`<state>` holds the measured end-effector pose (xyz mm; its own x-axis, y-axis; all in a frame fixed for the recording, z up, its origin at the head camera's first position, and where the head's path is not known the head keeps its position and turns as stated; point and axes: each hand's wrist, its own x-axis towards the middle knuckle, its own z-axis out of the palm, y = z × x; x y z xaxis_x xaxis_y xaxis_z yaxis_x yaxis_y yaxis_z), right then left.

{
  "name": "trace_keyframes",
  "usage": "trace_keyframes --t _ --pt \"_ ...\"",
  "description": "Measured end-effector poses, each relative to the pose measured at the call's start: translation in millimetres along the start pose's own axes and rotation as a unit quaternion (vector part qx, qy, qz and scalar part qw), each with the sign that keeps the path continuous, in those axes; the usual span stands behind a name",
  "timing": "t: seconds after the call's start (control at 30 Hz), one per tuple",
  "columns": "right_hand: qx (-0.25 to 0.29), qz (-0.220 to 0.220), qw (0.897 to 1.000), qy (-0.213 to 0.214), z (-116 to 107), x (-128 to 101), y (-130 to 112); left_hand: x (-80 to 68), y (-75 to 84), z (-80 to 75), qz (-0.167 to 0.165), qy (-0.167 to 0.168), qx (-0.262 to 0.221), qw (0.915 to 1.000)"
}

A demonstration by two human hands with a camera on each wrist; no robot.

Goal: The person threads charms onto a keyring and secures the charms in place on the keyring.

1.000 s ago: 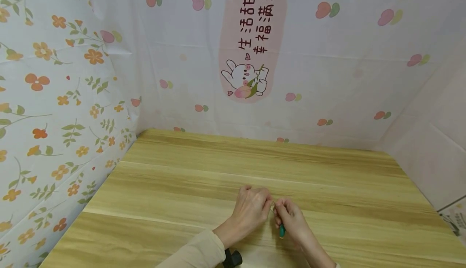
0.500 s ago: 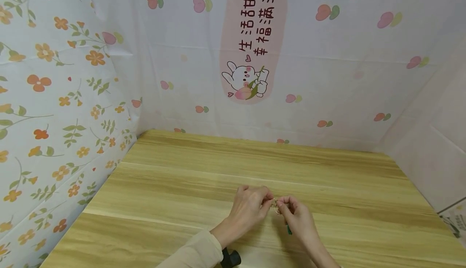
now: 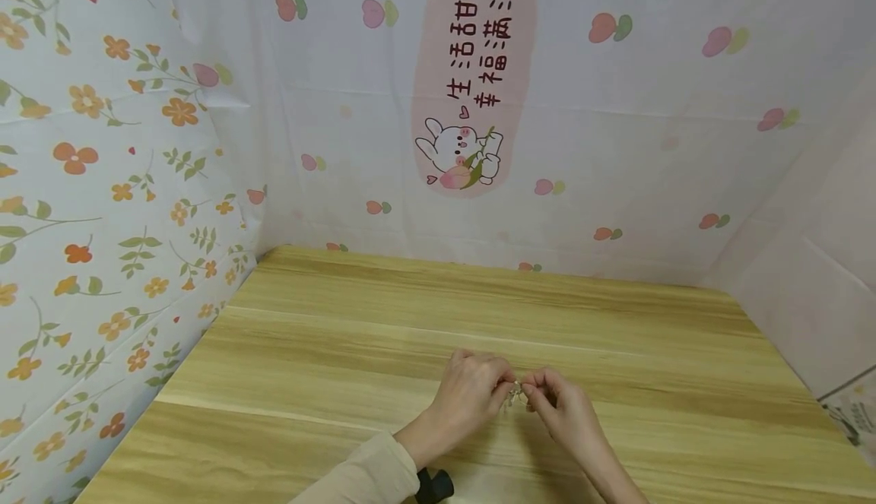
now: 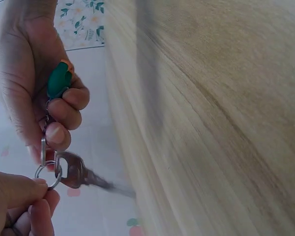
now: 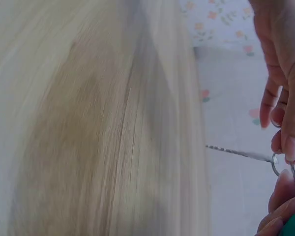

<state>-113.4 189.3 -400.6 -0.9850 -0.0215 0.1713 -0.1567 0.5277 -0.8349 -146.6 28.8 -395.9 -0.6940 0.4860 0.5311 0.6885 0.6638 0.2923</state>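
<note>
Over the table, my left hand [image 3: 468, 390] pinches a metal key ring [image 4: 38, 173] between thumb and fingertips. A key [image 4: 74, 172] hangs from the ring, its blade blurred and pointing towards the wooden surface; the right wrist view catches the same key [image 5: 238, 152] nearly edge-on. Facing it, my right hand [image 3: 563, 410] pinches the flat metal link of a keychain at the ring. Its other fingers curl around the chain and a green charm [image 4: 58, 82] with an orange end. In the head view the charm is hidden behind the right hand.
The wood-grain table [image 3: 328, 337] spreads out around both hands. A black object [image 3: 434, 486] sits by the left wrist at the front edge. Printed cloth with flowers [image 3: 116, 185] hangs on the left, and more cloth [image 3: 616, 131] closes off the back.
My right hand has shifted slightly right and its fingers have turned, so the green charm has gone out of sight in the head view. The hanging key now shows between the hands.
</note>
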Motion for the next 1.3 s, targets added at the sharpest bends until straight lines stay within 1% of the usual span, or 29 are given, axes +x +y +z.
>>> trace_keyframes --t 0.07,0.13,0.2,0.3,0.4,0.43,0.47,0.53,0.6,0.67,0.7,0.77,0.83,0.93,1.03,1.1,1.3 --pt "0.036 0.048 0.998 -0.026 -3 0 1 0.2 -0.1 0.1 -0.010 -0.002 -0.016 0.9998" --pt "0.073 0.090 0.992 -0.046 -5 0 1 0.1 -0.2 0.2 -0.013 0.005 -0.027 0.9995" --pt "0.101 0.119 0.986 -0.052 -6 0 1 0.0 -0.6 0.8 -0.011 0.018 -0.041 0.9989" --pt "0.121 0.138 0.982 -0.041 -6 0 2 -0.5 -1.6 1.8 -0.007 0.037 -0.072 0.9967" --pt "0.118 0.141 0.983 -0.022 -5 0 1 -0.8 -2.7 2.5 -0.005 0.046 -0.098 0.9941" --pt "0.113 0.135 0.984 -0.014 -4 -1 1 -1.2 -2.8 2.6 -0.005 0.044 -0.100 0.9940" --pt "0.104 0.115 0.988 -0.005 -3 -1 2 -1.3 -2.8 2.3 -0.004 0.041 -0.100 0.9942" --pt "0.074 0.059 0.995 0.016 -2 -2 3 -1.4 -2.5 1.7 0.001 0.031 -0.089 0.9956" --pt "0.028 -0.009 0.999 0.040 -1 -4 4 -1.1 -1.9 0.4 0.007 0.017 -0.081 0.9966" --pt "-0.029 -0.077 0.994 0.066 0 -5 4 -0.3 -0.6 -1.7 0.014 0.006 -0.072 0.9972" --pt "-0.051 -0.097 0.991 0.074 0 -5 3 0.1 0.2 -2.7 0.017 0.002 -0.071 0.9973" --pt "-0.085 -0.122 0.985 0.083 1 -6 2 0.8 1.4 -4.2 0.018 -0.006 -0.068 0.9975" --pt "-0.105 -0.136 0.981 0.090 1 -7 1 1.2 2.5 -5.2 0.017 -0.015 -0.062 0.9978" --pt "-0.111 -0.155 0.977 0.096 2 -7 1 1.0 3.7 -5.5 0.008 -0.034 -0.065 0.9973" --pt "-0.107 -0.168 0.975 0.100 3 -8 2 0.0 4.4 -5.6 0.001 -0.043 -0.075 0.9963" --pt "-0.097 -0.165 0.977 0.098 3 -8 3 -0.6 4.5 -5.3 -0.001 -0.041 -0.082 0.9958" --pt "-0.063 -0.133 0.985 0.090 3 -6 5 -1.5 4.2 -3.8 -0.004 -0.029 -0.087 0.9958"
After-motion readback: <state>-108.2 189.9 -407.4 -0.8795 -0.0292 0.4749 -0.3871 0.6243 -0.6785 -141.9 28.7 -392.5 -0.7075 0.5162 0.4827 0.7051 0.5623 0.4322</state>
